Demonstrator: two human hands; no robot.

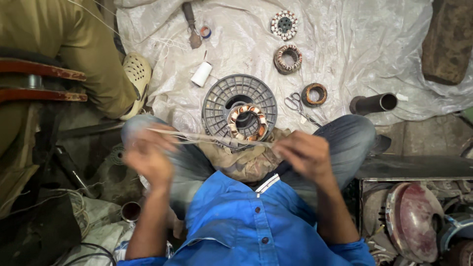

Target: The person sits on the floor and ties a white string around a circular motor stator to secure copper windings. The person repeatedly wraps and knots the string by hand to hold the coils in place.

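Note:
A copper-wound motor stator (247, 122) rests on a rag in my lap, leaning against a grey plastic spool (231, 96). My left hand (149, 156) is blurred and grips one end of a thin pale string (207, 137). The string runs tight across to my right hand (306, 153), which pinches the other end just right of the stator. Both hands hover above my knees, in front of my blue shirt.
On the white sheet lie two more stators (284, 24) (288, 58), a winding ring (314, 94), scissors (294, 103), a white thread roll (201, 74), a hammer (190, 23) and a metal pipe (373, 103). Another person's leg and sandal (137, 74) are at the left.

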